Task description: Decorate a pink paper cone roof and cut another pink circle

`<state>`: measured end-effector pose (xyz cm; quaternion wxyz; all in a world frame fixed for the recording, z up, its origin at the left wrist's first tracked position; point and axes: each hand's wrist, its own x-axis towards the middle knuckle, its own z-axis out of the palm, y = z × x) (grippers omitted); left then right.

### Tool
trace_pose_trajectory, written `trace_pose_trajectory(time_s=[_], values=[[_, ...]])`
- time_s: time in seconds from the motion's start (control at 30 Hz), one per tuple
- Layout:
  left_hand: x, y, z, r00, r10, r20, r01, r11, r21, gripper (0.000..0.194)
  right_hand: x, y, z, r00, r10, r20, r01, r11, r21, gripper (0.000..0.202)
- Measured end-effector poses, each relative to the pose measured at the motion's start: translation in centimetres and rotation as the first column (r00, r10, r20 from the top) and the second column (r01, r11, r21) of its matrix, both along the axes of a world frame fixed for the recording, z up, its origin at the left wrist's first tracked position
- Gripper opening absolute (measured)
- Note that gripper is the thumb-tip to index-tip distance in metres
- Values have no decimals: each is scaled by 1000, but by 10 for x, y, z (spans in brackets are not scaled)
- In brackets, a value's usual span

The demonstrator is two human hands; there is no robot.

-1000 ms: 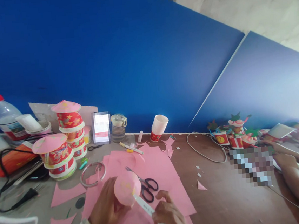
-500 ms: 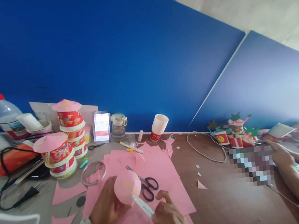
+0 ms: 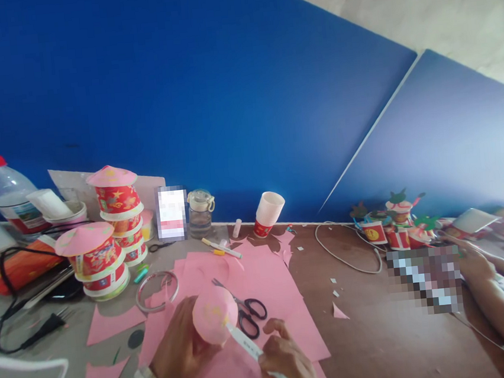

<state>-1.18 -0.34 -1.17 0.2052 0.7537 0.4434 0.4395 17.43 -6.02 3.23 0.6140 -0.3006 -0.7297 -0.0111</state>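
Note:
My left hand [image 3: 178,347] is closed around a small piece with a round pink paper top [image 3: 215,315]; faint yellow marks show on it, and whatever is beneath is hidden. In my right hand [image 3: 288,358] is a white marker pen [image 3: 248,345] with a yellow end, its tip touching the pink top's lower right edge. Black-handled scissors [image 3: 252,318] lie partly open just beyond, on pink paper sheets [image 3: 269,270]. A roll of clear tape [image 3: 157,292] rests left of the sheets.
Red paper-cup towers with pink cone tops [image 3: 116,196] stand at left, near a bottle [image 3: 12,200] and a cable plug [image 3: 45,332]. A glass jar [image 3: 200,215] and stacked cups [image 3: 270,214] line the blue partition. Another person's arm [image 3: 498,296] rests at right.
The marker and my right hand have shifted very slightly, with more of the pen's yellow end showing. My left hand and the pink top stay put.

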Motion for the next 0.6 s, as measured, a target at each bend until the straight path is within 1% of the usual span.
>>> trace_pose_trajectory(time_s=[0.07,0.17,0.33,0.4,0.53,0.6], values=[[0,0,0,1000,6,3,-6,1000,-8,56,-1,1,0,1000,8,-20,-7,1000,8,17],[0,0,-1,1000,9,4,-9,1000,-13,61,-1,2,0,1000,20,-21,-20,999,30,16],[-1,0,-4,1000,9,-7,-9,1000,-13,62,-2,2,-2,1000,8,-8,-7,1000,28,18],[-1,0,-4,1000,4,-7,-4,1000,-1,62,-2,1,-3,1000,11,0,-10,999,48,18],[-1,0,-2,1000,-12,-14,12,1000,-3,61,-3,2,-6,1000,-2,-11,2,1000,27,20],[-1,0,-2,1000,-11,-20,10,1000,-11,61,-3,4,-7,1000,-11,-11,11,999,42,20]])
